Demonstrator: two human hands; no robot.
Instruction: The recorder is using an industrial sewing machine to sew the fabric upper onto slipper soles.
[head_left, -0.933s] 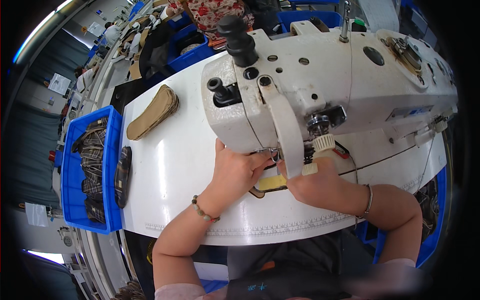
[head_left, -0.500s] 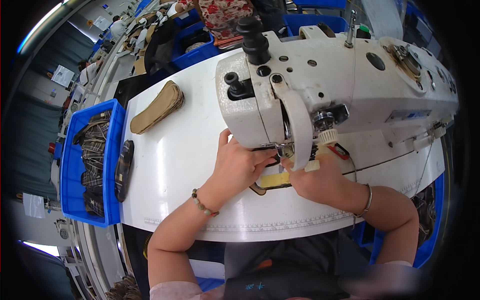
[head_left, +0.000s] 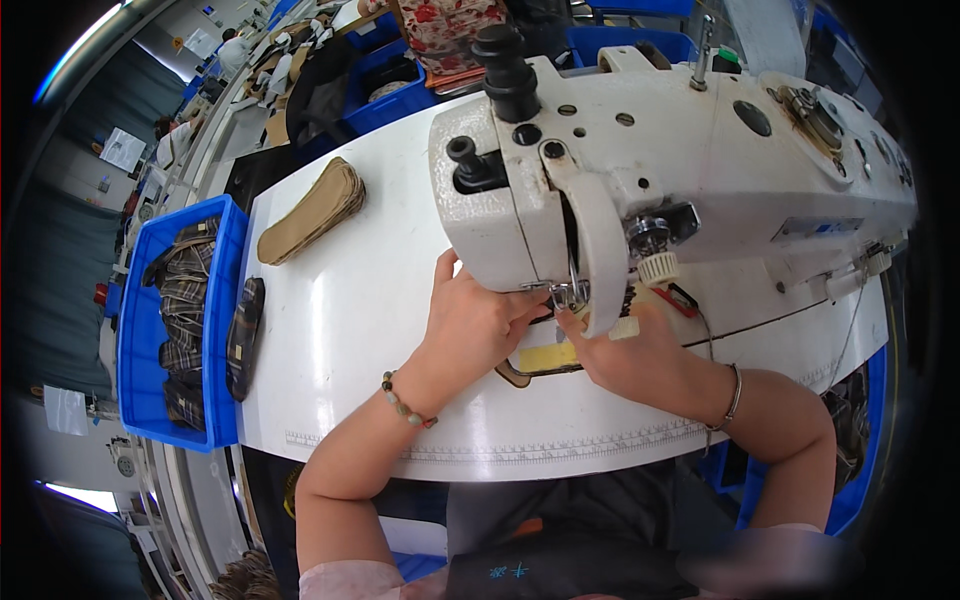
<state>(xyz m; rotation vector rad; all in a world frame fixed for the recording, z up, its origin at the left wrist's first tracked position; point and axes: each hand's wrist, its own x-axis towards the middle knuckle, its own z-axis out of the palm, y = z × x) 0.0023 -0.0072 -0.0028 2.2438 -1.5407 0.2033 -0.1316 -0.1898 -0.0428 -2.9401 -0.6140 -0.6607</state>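
A head-worn fisheye camera looks down from close above onto the sewing machine (head_left: 720, 165) and table (head_left: 335, 370).

sewing machine (head_left: 740, 165) was off-white with black knobs (head_left: 510, 95), worktable (head_left: 345, 345) was white, left bin (head_left: 221, 330) was bright blue, fabric pieces (head_left: 184, 315) inside it were dark plaid, far-left sole-shaped stack (head_left: 311, 214) was tan, near patch (head_left: 548, 357) was yellow, far cloth (head_left: 450, 36) was red-flowered
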